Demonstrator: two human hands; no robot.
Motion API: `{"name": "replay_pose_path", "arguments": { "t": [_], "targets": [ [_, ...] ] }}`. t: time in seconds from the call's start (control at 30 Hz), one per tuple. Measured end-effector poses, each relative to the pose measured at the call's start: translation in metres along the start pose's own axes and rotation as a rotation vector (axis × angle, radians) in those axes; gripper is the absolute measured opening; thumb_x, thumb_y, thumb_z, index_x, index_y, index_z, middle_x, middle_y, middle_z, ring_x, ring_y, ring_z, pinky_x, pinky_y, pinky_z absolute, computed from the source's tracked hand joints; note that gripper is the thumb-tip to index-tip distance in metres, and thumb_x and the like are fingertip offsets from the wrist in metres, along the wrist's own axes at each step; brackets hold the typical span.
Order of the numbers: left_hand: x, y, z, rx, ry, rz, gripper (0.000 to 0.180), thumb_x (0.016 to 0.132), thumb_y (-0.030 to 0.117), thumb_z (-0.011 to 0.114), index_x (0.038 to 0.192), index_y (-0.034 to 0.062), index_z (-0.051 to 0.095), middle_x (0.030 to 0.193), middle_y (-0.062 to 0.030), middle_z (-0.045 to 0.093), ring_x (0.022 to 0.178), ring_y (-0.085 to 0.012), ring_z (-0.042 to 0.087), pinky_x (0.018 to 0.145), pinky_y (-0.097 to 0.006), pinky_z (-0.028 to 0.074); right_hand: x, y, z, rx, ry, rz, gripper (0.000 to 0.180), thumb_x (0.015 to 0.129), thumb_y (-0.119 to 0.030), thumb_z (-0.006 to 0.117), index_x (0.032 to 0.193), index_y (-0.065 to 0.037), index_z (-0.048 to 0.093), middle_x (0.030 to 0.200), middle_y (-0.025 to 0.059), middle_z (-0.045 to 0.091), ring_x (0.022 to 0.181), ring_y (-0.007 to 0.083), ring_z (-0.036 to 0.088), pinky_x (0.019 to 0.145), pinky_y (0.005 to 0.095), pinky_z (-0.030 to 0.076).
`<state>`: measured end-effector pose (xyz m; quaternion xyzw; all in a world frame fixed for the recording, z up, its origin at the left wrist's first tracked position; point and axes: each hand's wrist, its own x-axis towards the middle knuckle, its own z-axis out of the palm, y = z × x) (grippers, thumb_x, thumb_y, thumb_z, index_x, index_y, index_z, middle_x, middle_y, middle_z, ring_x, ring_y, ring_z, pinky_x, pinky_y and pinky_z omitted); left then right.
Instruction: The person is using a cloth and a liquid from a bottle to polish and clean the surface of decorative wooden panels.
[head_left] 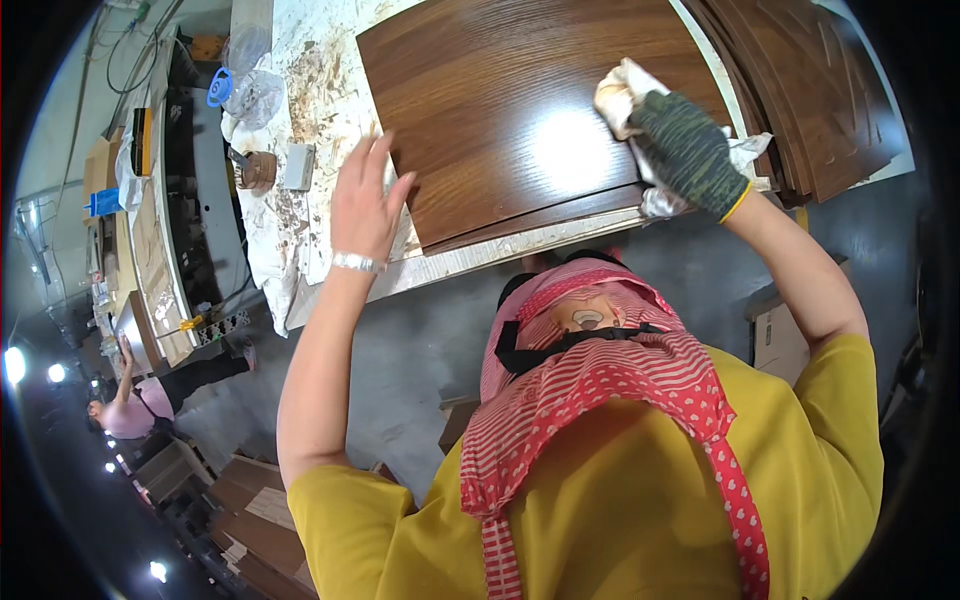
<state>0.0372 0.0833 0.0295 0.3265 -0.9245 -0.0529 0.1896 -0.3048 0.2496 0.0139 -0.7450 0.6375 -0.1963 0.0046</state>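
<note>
The paint-flecked white work surface (330, 100) runs from the upper middle down toward the left, and on it lies the glossy dark-brown rectangular wooden panel (500, 110) — flat, its long axis running left to right across the view, tilted so its right end sits higher, with its near long edge just above the surface's front rim. To the right, a stack of similar dark-brown boards (810, 90) leans away, partly under the panel's right end.

The left hand (365, 200) — bare, a silver bracelet at the wrist — rests on the panel's left edge, palm down, fingers (378, 155) spread and pointing up the view, forearm rising from the lower left. The right hand (685, 150), in a dark green knitted glove, presses a crumpled off-white cloth (625, 95) onto the panel's right part; its fingers are curled around the cloth, elbow bent outward.

A small round brown tin (257, 170) and a grey rectangular block (298, 166) sit left of the panel.
</note>
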Motion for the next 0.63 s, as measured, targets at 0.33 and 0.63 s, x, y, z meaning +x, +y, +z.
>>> {"name": "replay_pose_path", "arguments": {
  "t": [0.33, 0.63],
  "targets": [
    [-0.004, -0.019, 0.048, 0.040, -0.228, 0.059, 0.049, 0.089, 0.029, 0.049, 0.135, 0.0167, 0.037, 0.145, -0.0091, 0.026, 0.131, -0.0346, 0.026, 0.097, -0.045, 0.037, 0.066, -0.113, 0.023, 0.399, -0.234, -0.280, 0.028, 0.066, -0.013, 0.062, 0.093, -0.007, 0.058, 0.078, 0.0155, 0.060, 0.073, 0.0301, 0.061, 0.068, 0.0385, 0.047],
    [0.004, -0.017, 0.053, -0.001, -0.225, 0.062, 0.048, 0.089, 0.028, 0.050, 0.135, 0.0175, 0.039, 0.144, -0.0090, 0.028, 0.131, -0.0340, 0.026, 0.097, -0.046, 0.036, 0.074, -0.138, 0.055, 0.173, -0.267, -0.231, 0.040, 0.058, -0.022, 0.069, 0.095, -0.008, 0.062, 0.100, 0.0136, 0.058, 0.091, 0.0316, 0.058, 0.078, 0.0395, 0.046]
  ]
}}
